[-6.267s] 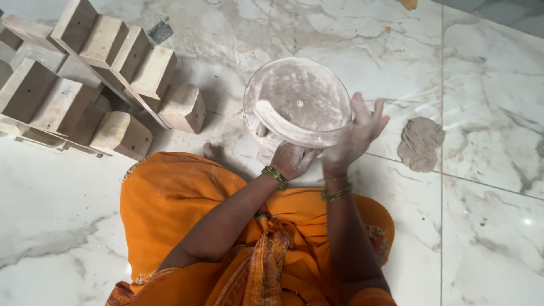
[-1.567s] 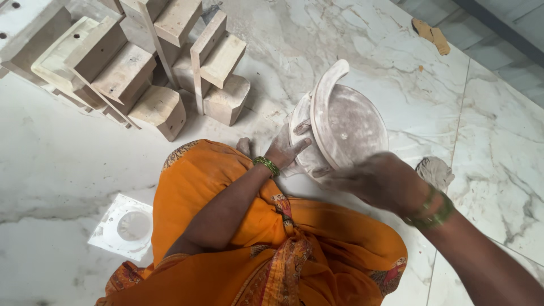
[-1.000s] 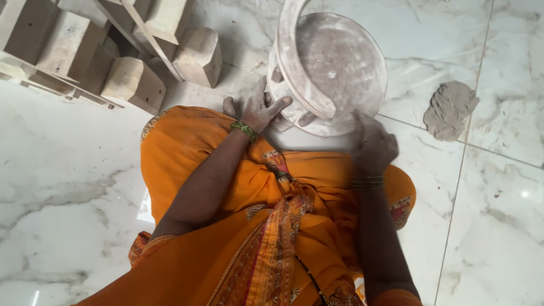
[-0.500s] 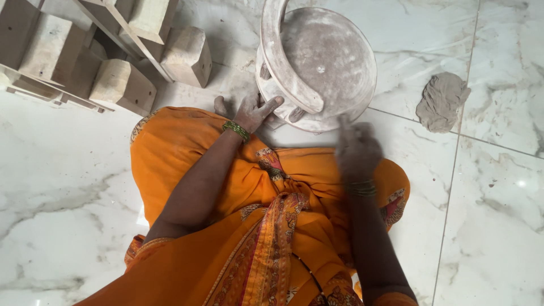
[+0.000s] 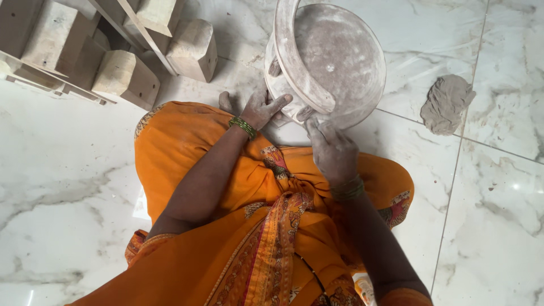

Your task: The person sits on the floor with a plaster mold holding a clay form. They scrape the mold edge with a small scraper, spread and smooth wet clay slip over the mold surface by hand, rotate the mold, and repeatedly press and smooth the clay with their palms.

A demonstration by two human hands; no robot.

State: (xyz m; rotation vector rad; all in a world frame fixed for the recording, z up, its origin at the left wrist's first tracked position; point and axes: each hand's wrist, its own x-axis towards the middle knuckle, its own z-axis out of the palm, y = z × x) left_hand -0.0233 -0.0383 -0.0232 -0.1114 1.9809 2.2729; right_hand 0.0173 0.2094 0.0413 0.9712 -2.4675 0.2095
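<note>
On the marble floor (image 5: 73, 187), both hands grip a dusty white bucket (image 5: 340, 56) (tilted): left hand (image 5: 262, 107) spread against its wall, right hand (image 5: 333, 150) clasping the rim.

Dusty white bucket (image 5: 340, 62); grey clay lump (image 5: 446, 103); pale wooden blocks (image 5: 124, 76); white grey-veined marble floor (image 5: 56, 187); orange patterned-border garment (image 5: 249, 226); green bangles (image 5: 242, 126).

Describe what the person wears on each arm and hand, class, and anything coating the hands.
Both forearms are bare, with no sleeves over them. The left hand has a band of thin green bangles at the wrist. The right hand has several greenish-gold bangles at its wrist and looks dusted with pale grey powder. No rings can be made out.
</note>
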